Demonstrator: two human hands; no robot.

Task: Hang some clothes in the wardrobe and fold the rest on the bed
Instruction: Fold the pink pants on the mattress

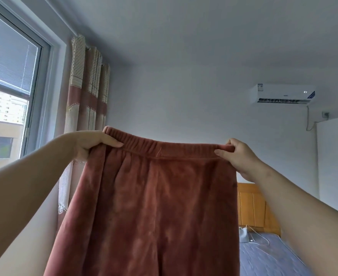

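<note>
While the trousers (154,206) are held up in the air in front of the camera, they are gripped at the two ends of the elastic waistband (170,149). The left hand (92,145) is closed on the left end, with the thumb laid across the front of the band and the fingers hidden behind the cloth. The right hand (237,156) pinches the right end between thumb and curled fingers. The waistband is stretched nearly level between the hands, the left end slightly higher. The long axis of the garment runs straight down from the hands, and the legs pass out of the lower edge of the view, so the hems cannot be seen. Both hands are at much the same reach, and neither is clearly nearer to the garment's middle.

The bed (273,255) lies below and to the right of the hanging cloth, closer to the right arm, with its wooden headboard (251,206) against the far wall. A lowering toward the right would probably be needed before any fold. A white cabinet (335,156), possibly the wardrobe, stands at the right edge.

Counted: one pair of trousers, two hands, one bed, one headboard, one window (8,86), one curtain (88,92), one air conditioner (281,94), one white cable (259,236) on the bed. No hanger is in view.
</note>
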